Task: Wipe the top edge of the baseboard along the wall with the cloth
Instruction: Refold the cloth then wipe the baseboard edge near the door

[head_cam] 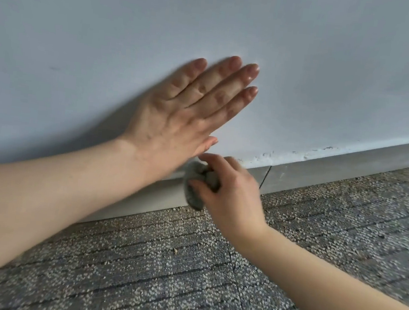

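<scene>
Cloth (196,186) sits bunched in my right hand (229,195), a grey wad pinched between thumb and curled fingers, pressed against the baseboard (322,172) at the level of its top edge. The wad is longer than it is wide; I see its long axis running roughly top to bottom down the face of the board, with the lower end hanging near the carpet (161,264) and the upper end tucked under my fingers where board meets wall. My right hand's grip is closed firmly on the cloth, knuckles toward me, the forearm coming in from the lower right.

Just above and to the left, my left hand (185,112) lies flat on the wall (110,31), palm against the paint, fingers straight and together, pointing up and to the right. It holds nothing. Its thumb reaches down close to the right hand's fingertips.

The baseboard is pale grey and runs from lower left to upper right, with a thin vertical seam just right of my right hand. Chipped paint speckles the line where the wall meets it. Speckled grey carpet covers the floor below.
</scene>
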